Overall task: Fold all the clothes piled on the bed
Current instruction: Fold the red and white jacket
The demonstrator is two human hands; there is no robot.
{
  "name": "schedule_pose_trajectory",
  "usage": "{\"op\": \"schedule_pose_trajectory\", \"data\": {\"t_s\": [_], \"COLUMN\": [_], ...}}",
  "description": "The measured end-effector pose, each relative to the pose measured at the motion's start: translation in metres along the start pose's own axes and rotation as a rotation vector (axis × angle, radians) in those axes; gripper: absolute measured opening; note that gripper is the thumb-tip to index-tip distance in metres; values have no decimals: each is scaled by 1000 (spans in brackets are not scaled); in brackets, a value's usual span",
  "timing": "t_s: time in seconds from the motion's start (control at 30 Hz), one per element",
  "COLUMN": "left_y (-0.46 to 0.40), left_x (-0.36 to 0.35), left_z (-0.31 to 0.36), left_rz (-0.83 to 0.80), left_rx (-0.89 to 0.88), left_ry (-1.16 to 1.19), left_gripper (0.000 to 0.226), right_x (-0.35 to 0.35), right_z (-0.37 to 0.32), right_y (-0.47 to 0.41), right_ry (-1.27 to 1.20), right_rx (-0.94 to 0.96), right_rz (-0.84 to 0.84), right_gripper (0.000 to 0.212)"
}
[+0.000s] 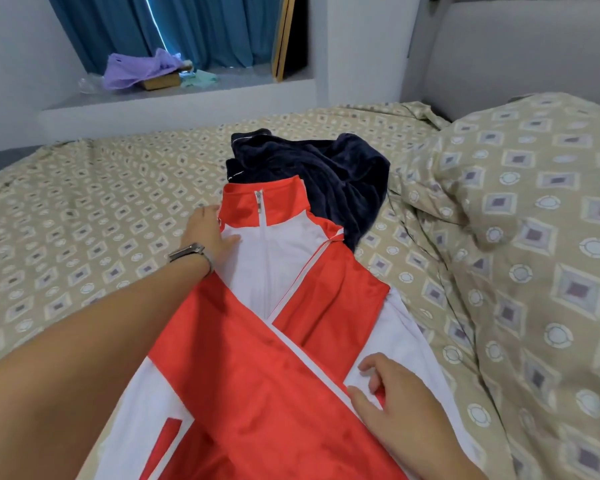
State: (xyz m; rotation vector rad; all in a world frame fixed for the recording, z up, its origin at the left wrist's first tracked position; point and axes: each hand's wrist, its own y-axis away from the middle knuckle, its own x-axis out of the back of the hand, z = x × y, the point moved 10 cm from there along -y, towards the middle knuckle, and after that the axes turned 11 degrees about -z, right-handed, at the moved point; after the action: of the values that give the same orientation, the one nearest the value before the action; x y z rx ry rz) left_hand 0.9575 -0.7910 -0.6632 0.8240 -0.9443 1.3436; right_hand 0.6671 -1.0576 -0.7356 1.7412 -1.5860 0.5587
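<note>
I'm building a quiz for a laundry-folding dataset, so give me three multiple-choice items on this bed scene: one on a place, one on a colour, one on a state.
1. Where does the dark blue garment lie?
A. Beyond the jacket's collar
B. On the window ledge
C. Under the pillow

2. Which colours does the jacket show?
A. Green and black
B. Red and white
C. Yellow and grey

3. How do the jacket's sleeves lie?
A. Spread out sideways
B. Hanging off the bed
C. Crossed over its front

Answers:
1 A, it is bunched on the bed sheet just past the red collar.
2 B, red panels on a white body.
3 C, both red sleeves cross on the chest, between the left hand and the right hand.
</note>
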Motion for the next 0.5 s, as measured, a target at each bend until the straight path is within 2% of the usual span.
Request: {"op": "schedule_pose_trajectory", "data": {"t_s": [0.07, 0.17, 0.23, 0.33, 0.4, 0.5], "left_y": [-18, -39, -49, -55, -54, -48], "left_x": [-2, -4, -11, -34, -46, -48], "left_z": [18, 23, 9, -22, -30, -31], "left_rz": [-43, -65, -103, -259, -301, -280], "left_rx": [-55, -5, 107, 283, 303, 324], "left_ry": [-4, 10, 21, 146, 314, 536], "left_gripper": [91, 102, 108, 117, 107, 85], "right_x": [-6, -5, -9, -15, -17, -15], "right_z": [5, 22, 29, 36, 39, 41], "right_y": [-5, -23, -31, -33, -33, -33], "right_ry": [58, 55, 43, 15, 8, 20], "right_rx": [-4, -56, -66, -68, -58, -53], "right_rz": [-55, -88, -122, -163, -165, -141], "right_gripper": [23, 25, 27, 25, 25, 25]}}
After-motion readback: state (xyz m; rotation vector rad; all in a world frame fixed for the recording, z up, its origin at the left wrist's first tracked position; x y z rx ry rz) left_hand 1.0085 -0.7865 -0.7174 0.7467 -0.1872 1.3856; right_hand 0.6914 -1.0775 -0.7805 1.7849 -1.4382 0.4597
